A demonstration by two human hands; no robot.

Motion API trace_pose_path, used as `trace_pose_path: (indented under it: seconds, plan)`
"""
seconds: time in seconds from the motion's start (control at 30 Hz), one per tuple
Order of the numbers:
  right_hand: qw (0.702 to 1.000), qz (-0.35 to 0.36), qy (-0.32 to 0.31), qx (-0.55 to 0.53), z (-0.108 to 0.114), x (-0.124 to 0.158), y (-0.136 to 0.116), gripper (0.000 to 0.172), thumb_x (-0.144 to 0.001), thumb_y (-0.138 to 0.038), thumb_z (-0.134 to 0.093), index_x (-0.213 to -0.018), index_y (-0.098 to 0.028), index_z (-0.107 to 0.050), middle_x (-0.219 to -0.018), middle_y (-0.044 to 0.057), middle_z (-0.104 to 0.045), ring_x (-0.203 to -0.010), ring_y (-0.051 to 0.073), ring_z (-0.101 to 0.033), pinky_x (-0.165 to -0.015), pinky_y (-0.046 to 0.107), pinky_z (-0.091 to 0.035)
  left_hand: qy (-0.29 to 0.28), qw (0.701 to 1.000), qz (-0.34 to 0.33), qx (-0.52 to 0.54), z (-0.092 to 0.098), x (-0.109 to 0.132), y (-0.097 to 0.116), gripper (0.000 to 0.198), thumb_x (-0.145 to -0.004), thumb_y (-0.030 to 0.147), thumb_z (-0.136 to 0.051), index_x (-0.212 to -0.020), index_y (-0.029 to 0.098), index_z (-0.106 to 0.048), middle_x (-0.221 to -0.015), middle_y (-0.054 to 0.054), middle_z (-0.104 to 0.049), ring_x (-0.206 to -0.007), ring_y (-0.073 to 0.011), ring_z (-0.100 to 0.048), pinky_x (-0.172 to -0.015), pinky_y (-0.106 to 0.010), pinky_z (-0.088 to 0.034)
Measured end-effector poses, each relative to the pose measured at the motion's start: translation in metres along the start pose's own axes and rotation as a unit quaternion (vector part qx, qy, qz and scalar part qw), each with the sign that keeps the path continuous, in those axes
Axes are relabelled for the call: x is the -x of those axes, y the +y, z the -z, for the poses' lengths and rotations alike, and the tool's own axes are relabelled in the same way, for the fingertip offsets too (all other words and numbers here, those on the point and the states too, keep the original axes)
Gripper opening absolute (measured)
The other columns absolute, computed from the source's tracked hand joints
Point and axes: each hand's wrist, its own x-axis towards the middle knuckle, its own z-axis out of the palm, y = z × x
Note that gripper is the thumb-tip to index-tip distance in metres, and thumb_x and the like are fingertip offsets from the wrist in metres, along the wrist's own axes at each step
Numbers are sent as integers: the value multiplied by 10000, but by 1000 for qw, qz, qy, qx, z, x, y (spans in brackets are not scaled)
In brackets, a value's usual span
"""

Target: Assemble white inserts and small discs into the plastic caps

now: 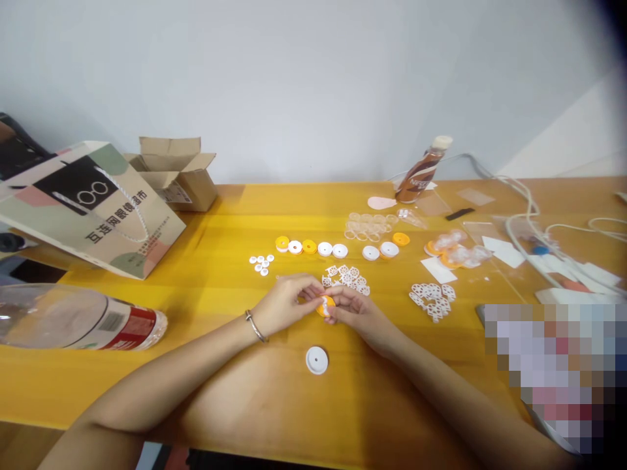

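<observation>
Between the fingertips of both hands is a small round orange disc (324,309) with a white piece on its face. My left hand (289,301), a metal bracelet at its wrist, pinches the disc from the left. My right hand (360,316) grips it from the right, fingers closed. Nearer to me, a white round disc (317,360) with a small centre hole lies on the table. Just beyond my hands is a pile of white openwork pieces (345,277), partly covered by my right fingers. A row of white and orange discs (309,247) lies behind that pile.
Small white round pieces (262,264) lie left of the hands, clear rings (369,226) farther back. Another openwork pile (434,299) is at right. A large plastic bottle (78,316), paper bag (98,209) and cardboard box (179,176) stand left; a drink bottle (422,173) and cables (529,209) right.
</observation>
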Motion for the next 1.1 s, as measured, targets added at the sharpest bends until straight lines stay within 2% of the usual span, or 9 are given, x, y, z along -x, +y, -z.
trace_pose_path:
  seconds: [0.47, 0.63, 0.67, 0.8, 0.87, 0.97, 1.1]
  plan:
    - [1000, -3, 3, 15, 2, -1, 3, 261, -673, -272, -640, -895, -189, -531, -715, -12, -595, -609, 94, -548, -661, 278, -436, -7, 1000, 1, -1, 0, 0, 2, 157, -789, 244, -500, -884, 135, -562, -814, -32, -588, -713, -88, -561, -680, -225, -484]
    - [999, 6, 44, 16, 5, -1, 1, 259, -652, -276, -654, -873, -196, -544, -673, -29, -579, -584, 92, -538, -638, 269, -432, 13, 996, -20, -82, 15, 4, 22, 141, -816, 235, -458, -855, 145, -559, -783, -21, -573, -698, -84, -530, -659, -215, -447]
    - [999, 8, 52, 13, 6, -1, 0, 253, -650, -270, -657, -866, -199, -545, -669, -32, -578, -582, 90, -537, -635, 266, -429, -5, 994, -20, -108, 18, 7, 28, 154, -823, 248, -446, -826, 147, -561, -743, -13, -563, -666, -82, -518, -628, -209, -435]
    - [998, 9, 69, -5, 7, -1, -1, 237, -652, -250, -658, -858, -207, -550, -678, -35, -581, -584, 83, -533, -638, 258, -427, -159, 964, -48, -209, 18, 22, 47, 181, -805, 310, -475, -745, 158, -555, -688, -4, -553, -597, -92, -493, -555, -212, -386]
    - [997, 6, 66, -26, 6, 1, -1, 240, -656, -239, -658, -868, -212, -550, -703, -31, -582, -603, 79, -531, -649, 254, -433, -181, 949, -55, -253, 14, 27, 51, 188, -799, 323, -480, -734, 159, -543, -709, -10, -554, -600, -101, -494, -550, -222, -374]
    - [997, -3, 44, -65, 2, 4, -4, 240, -663, -236, -655, -880, -222, -552, -766, -23, -588, -642, 75, -531, -663, 242, -444, -149, 945, -47, -287, 13, 28, 51, 181, -809, 308, -462, -728, 157, -520, -706, -9, -539, -607, -107, -488, -544, -226, -363]
    - [996, -17, 11, -91, -3, 9, -10, 266, -667, -244, -653, -914, -234, -556, -785, -19, -588, -638, 73, -541, -645, 228, -460, -113, 955, -42, -271, 21, 24, 53, 143, -813, 253, -442, -730, 158, -510, -688, -2, -519, -602, -98, -475, -542, -216, -359]
